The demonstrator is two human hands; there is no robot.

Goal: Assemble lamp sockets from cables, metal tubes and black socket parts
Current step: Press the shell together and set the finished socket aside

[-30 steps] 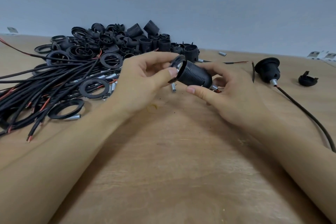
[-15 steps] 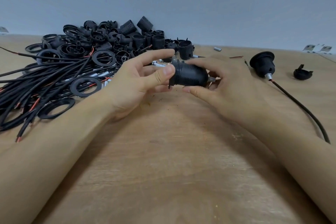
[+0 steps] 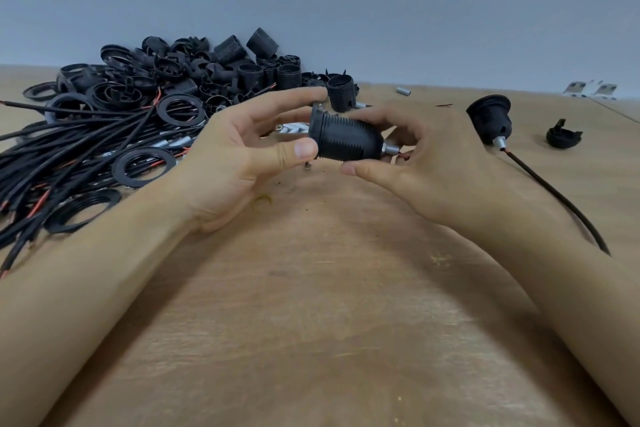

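A black threaded lamp socket (image 3: pixel 348 142) lies sideways in the air above the wooden table (image 3: pixel 329 305), between both hands. A short metal tube (image 3: pixel 391 150) sticks out of its right end, with red wire just behind it. My left hand (image 3: pixel 242 152) pinches the socket's wide left rim between thumb and forefinger. My right hand (image 3: pixel 412 156) curls around the narrow right end and the tube. A finished socket (image 3: pixel 489 118) with tube and black cable (image 3: pixel 561 199) lies at the right.
A heap of black socket bodies (image 3: pixel 214 69) sits at the back left, with black rings (image 3: pixel 143 166) and a bundle of black cables (image 3: pixel 69 156) in front of it. A loose metal tube (image 3: pixel 403 91) and a black cap (image 3: pixel 562 136) lie at the back right.
The socket has turned from tilted to nearly level and has risen a little in the hands. My left thumb now sits at its rim. The view has shifted slightly.
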